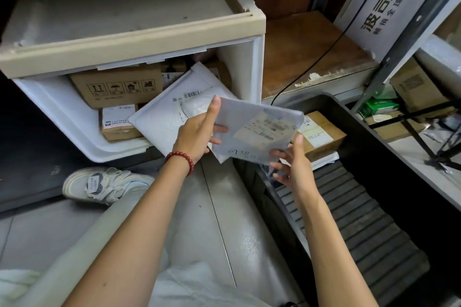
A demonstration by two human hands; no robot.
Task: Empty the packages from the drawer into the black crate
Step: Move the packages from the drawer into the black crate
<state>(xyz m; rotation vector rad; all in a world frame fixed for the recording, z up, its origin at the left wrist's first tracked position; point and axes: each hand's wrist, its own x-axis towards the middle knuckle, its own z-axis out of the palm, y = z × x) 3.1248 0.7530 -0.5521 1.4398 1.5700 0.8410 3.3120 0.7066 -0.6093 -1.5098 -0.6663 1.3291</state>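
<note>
The step in hand is a carry: one package is out of the drawer [69, 119] and on its way to the crate [364, 152]. That package, a pale mailer [257, 129] with a label on its face, hangs in the air between the drawer's right front corner and the crate's near left edge, touching neither. The left hand [197, 132], a bracelet [180, 161] at its wrist, grips the mailer's left edge, with the forefinger laid straight up along the edge and the other fingers curled beneath. The right hand [291, 164] holds the lower right corner, thumb up at the right edge and fingers curled under; that hold looks light. Both hands are thus narrowed on the thin mailer. In the drawer lie a carton [117, 87] at the back left, a small box [117, 124] at the front wall and a big mailer [164, 117] leaning out over the front right edge, so much of the task is left. At the crate's far end lies a brown box [324, 132] on a white package [324, 157]; the ribbed floor nearer the person is bare. I judge that the next move calls for swinging the mailer right over the crate's rim and letting go with both hands above that bare floor, then reaching back for the big mailer, which looks ready to slip.
</note>
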